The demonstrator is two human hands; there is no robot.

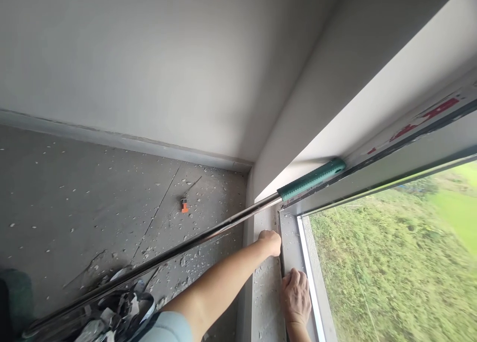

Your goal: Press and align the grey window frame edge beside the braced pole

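Observation:
My left hand [270, 242] is closed in a fist at the inner edge of the window sill [266, 292], beside the window frame. What its fingers hold, if anything, is hidden. My right hand [296, 295] lies on the lower part of the window frame [292, 232], knuckles up and fingers bent together, their tips out of sight. Just beyond both hands, a metal pole [223, 225] with a teal grip [313, 179] leans across the sill, its grip resting against the side of the window opening. Small crumbs lie along the sill.
Pale chips are scattered over the grey floor [93, 193], where a small orange object [184, 206] lies. A heap of torn scraps [112, 312] sits at the pole's lower end. Grey walls [149, 58] meet in the corner; vegetation [372, 262] shows through the glass.

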